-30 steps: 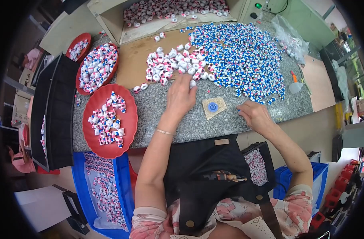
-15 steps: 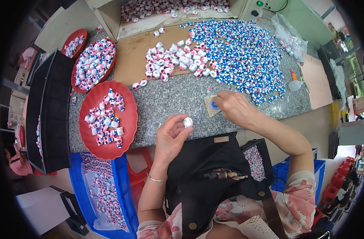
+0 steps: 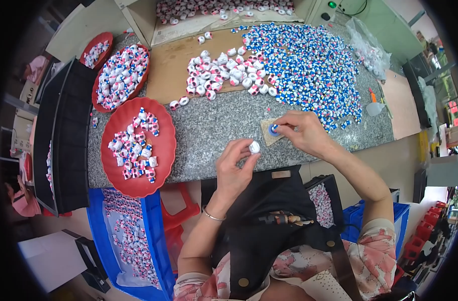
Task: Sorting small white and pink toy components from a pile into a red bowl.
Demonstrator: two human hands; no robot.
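Between the thumb and fingertips of my left hand (image 3: 234, 169) sits a small white toy head (image 3: 254, 147), held above the front of the speckled grey worktop. My right hand (image 3: 309, 133) pinches a tiny blue and white toy body (image 3: 275, 127) just over a round blue cap (image 3: 271, 132). That cap rests on a square tan pad (image 3: 267, 141) near the table's front edge. Beyond my hands lie a pile of white and pink toy heads (image 3: 221, 72) and a wide spread of small blue and white bodies (image 3: 309, 70).
A red scalloped dish (image 3: 164, 170) of joined figures stands at left, with a fuller red bowl (image 3: 145, 80) behind it. Below is a blue crate (image 3: 164, 251). Toward the right lie an orange-tipped bottle (image 3: 374, 108), a plastic bag (image 3: 367, 47) and a board (image 3: 402, 110).
My left hand has moved right with the white head, closer to the pad. My right hand has shifted slightly right, and the toy body in its fingertips now shows above the blue cap.
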